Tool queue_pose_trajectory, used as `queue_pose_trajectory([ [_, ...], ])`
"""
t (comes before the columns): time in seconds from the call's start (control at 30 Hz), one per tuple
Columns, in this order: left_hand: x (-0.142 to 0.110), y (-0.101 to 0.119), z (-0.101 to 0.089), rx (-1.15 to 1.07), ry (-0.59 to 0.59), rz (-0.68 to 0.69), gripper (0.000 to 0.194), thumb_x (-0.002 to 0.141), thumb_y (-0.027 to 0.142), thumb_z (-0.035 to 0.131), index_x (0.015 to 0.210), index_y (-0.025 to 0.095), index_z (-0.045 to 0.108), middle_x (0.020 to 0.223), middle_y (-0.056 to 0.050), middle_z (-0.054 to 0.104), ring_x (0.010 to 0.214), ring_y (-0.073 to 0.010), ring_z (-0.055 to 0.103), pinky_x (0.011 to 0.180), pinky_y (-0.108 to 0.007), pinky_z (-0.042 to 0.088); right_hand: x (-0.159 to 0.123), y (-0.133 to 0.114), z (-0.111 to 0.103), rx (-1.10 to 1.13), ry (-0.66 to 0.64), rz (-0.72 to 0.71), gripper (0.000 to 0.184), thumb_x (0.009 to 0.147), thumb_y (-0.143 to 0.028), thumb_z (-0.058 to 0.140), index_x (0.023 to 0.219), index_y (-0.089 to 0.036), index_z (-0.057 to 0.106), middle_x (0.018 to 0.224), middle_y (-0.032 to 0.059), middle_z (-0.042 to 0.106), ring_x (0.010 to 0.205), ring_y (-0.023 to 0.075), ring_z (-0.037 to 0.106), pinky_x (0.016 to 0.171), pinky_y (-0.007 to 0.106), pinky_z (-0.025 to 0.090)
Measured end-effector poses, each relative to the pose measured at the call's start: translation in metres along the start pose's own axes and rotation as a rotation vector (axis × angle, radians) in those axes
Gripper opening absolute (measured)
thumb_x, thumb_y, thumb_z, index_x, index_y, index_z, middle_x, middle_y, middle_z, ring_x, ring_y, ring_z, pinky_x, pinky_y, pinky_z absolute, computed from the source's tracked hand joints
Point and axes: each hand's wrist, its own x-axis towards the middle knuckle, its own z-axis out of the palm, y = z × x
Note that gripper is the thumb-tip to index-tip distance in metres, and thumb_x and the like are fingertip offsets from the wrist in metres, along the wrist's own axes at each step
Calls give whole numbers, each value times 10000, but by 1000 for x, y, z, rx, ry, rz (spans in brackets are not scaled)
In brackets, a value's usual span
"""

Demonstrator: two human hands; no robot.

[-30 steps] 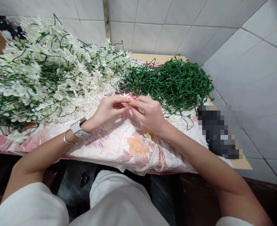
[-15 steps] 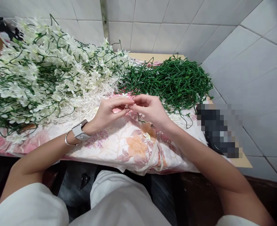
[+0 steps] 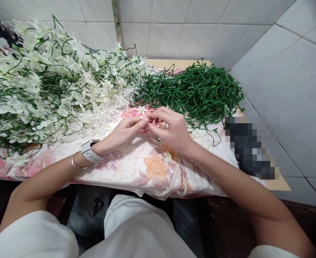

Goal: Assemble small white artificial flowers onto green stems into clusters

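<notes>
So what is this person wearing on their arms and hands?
Both forearms are bare, with no sleeves showing and no gloves on the left hand or right hand. The left wrist carries a smartwatch with a pale grey band and, beside it, a thin silver bangle. The right wrist is bare.

I find nothing readable from here: no words, labels, brands, numbers or signs. The watch (image 3: 88, 151) on the left wrist shows only its pale band, its face turned from me. The cloth (image 3: 136, 168) on the surface carries a flower print only, and the wall tiles (image 3: 190, 32) are plain.
</notes>
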Motion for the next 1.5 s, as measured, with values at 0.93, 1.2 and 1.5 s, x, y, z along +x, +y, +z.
queue_pose_trajectory([
  [0.93, 9, -4, -10, 22, 153, 8, 272, 847, 284, 520, 627, 146, 600, 664, -22, 587, 633, -112, 545, 616, -248, 433, 10, 19, -28, -176, -840, -83, 88, 798, -155, 627, 783, -211, 693, 823, 35, 618, 828, 184, 535, 774, 322, 370],
  [1.2, 9, -7, -10, 198, 65, 26, 318, 898, 362, 447, 669, 162, 541, 664, -27, 561, 643, -132, 523, 628, -275, 408, 14, 19, -27, -64, -879, -29, 99, 777, -113, 638, 755, -205, 667, 824, 22, 610, 794, 157, 557, 713, 270, 401],
  [1.5, 10, -12, -8, 305, 30, 34, 307, 911, 363, 420, 671, 179, 472, 633, 11, 447, 591, -117, 413, 578, -264, 327, 17, 19, -28, 112, -294, 295, 91, 814, -206, 597, 807, -170, 680, 704, -2, 673, 590, 106, 531, 594, 264, 397],
])
